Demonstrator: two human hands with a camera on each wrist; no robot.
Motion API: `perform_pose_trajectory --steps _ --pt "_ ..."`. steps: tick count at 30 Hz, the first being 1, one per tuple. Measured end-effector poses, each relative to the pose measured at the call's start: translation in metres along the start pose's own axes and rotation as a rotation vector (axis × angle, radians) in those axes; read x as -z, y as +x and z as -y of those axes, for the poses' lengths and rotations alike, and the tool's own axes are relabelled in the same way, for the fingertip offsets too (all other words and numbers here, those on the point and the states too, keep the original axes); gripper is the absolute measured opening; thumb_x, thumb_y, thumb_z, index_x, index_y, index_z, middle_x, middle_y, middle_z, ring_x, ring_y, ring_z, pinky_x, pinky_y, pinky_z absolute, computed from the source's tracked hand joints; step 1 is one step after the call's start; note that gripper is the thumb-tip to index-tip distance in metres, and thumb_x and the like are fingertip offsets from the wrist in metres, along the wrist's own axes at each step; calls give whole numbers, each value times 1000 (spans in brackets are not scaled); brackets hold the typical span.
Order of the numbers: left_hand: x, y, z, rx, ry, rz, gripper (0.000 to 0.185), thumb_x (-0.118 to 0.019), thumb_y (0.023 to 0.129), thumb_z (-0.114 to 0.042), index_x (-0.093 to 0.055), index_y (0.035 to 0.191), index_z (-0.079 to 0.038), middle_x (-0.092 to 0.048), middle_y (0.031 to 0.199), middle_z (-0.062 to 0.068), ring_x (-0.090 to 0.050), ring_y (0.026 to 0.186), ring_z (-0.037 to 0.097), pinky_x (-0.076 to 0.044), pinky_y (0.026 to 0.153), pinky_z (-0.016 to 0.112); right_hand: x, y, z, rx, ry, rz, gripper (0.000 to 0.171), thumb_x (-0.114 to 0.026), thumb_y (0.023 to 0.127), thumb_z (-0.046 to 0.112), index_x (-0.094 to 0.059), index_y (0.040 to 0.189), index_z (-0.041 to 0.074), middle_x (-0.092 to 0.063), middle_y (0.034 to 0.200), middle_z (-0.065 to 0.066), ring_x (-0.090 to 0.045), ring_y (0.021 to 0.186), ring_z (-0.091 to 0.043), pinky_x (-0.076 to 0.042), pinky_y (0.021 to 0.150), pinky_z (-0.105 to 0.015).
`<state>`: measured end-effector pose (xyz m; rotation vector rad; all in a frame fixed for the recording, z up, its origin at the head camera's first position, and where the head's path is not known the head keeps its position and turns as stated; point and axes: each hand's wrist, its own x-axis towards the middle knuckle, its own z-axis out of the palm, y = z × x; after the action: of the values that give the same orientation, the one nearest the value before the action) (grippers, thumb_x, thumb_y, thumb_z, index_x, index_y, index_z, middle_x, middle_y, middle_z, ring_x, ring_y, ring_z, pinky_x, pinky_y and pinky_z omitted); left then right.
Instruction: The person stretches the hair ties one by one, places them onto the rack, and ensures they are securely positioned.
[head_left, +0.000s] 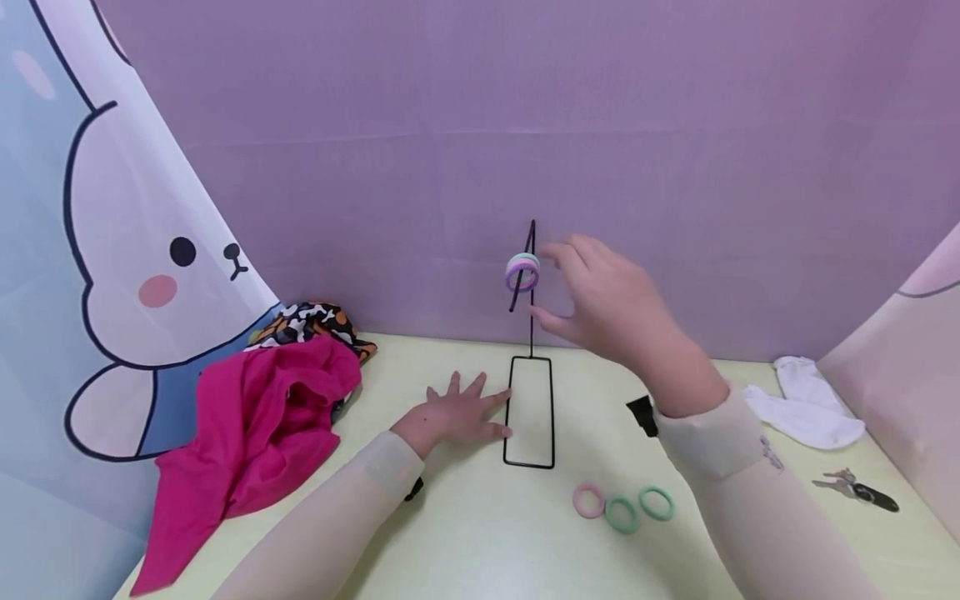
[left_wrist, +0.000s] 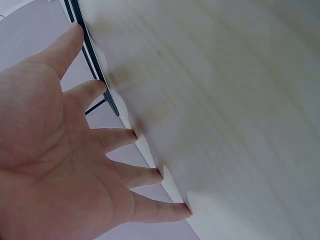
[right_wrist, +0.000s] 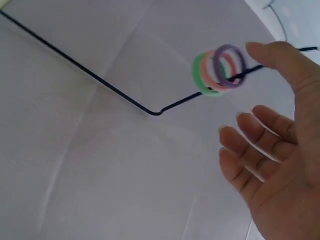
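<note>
Three soft hair ties (head_left: 522,272), green, pink and purple, are hanging stacked on the slanted arm of a thin black wire stand (head_left: 531,410) in the head view, near the middle of the pale yellow table (head_left: 480,533). The right hand (head_left: 600,298) is hovering just right of them with fingers spread and relaxed, grasping nothing. The left hand (head_left: 453,414) is lying flat on the table, fingers straight, its fingertips touching the left side of the stand's rectangular base. Three more loose hair ties (head_left: 622,505), one pink and two green, are lying in a row on the near side, right of the base. A crumpled magenta cloth (head_left: 251,433) is sitting at the far left, with a patterned black, orange and white fabric (head_left: 315,323) behind it. A white sock (head_left: 810,404) and a bunch of keys (head_left: 855,487) are lying at the far right.

Seen from the left wrist, the left hand (left_wrist: 60,165) is pressing its straight fingers against the table, two of them meeting the black wire base (left_wrist: 92,60).

Seen from the right wrist, the right hand (right_wrist: 280,150) is hanging released, thumb just beside the three hair ties (right_wrist: 219,70) threaded on the wire arm (right_wrist: 125,92).
</note>
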<state>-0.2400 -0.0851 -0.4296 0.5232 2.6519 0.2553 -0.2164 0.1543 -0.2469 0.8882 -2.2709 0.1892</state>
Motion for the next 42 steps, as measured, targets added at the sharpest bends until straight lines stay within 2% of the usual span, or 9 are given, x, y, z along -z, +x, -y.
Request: perform_pose_trajectory --steps 2,5,11,17,23,27,33,37,42 --pt "0 -1 -1 -3 0 -1 77 -47 103 -74 -22 170 -45 -4 183 9 2 165 56 -10 120 89 8 -10 0 -87 55 48 68 -86 88 37 -60 142 4 -69 119 -12 -68 106 -30 -61 83 -48" --pt "2 -3 -2 -5 -5 -3 76 -48 104 -72 -23 170 -44 -4 183 10 2 165 56 -10 121 88 18 -28 0 -195 143 81 69 -86 90 32 -56 147 6 -68 118 -11 -69 103 -29 -59 81 -49" --pt "3 -4 -2 -1 -31 4 76 -50 104 -71 -23 170 -44 -3 183 9 5 166 55 -7 122 87 31 -68 -2 -285 227 108 62 -83 93 23 -54 146 7 -67 117 -8 -66 96 -22 -55 80 -43" --pt "2 -4 1 -12 -30 12 77 -49 104 -72 -22 170 -44 -1 183 9 6 165 55 -6 122 87 31 -111 -13 -331 289 218 60 -84 94 27 -55 145 12 -67 115 -1 -63 95 -15 -55 75 -33" --pt "1 -2 1 -19 -22 16 77 -49 103 -73 -21 170 -45 -1 183 10 6 165 56 -6 121 88 20 -156 -33 -313 386 445 69 -84 93 40 -52 149 19 -64 124 4 -62 99 -7 -55 74 -26" --pt "2 -1 1 -13 -22 8 77 -49 103 -72 -21 170 -45 0 183 10 7 165 56 -6 121 88 9 -180 -44 -282 480 583 73 -85 91 47 -54 150 17 -65 129 1 -61 100 -3 -55 74 -25" --pt "4 0 1 -9 -37 11 78 -50 103 -72 -21 170 -45 0 183 10 9 165 56 -5 121 88 -10 -207 -50 -343 570 811 70 -88 85 48 -63 140 13 -65 127 -1 -55 90 -1 -45 67 -22" --pt "3 0 1 -11 -36 12 78 -50 103 -72 -21 170 -45 0 183 10 9 165 56 -4 121 88 -21 -222 -52 -380 585 876 69 -92 79 46 -66 133 13 -63 118 1 -50 80 0 -44 68 -22" --pt "3 0 2 -14 -41 12 78 -50 103 -72 -21 170 -45 1 183 10 9 165 56 -3 121 88 -31 -231 -53 -378 587 888 62 -94 77 46 -65 123 15 -59 106 3 -52 90 -2 -47 78 -23"
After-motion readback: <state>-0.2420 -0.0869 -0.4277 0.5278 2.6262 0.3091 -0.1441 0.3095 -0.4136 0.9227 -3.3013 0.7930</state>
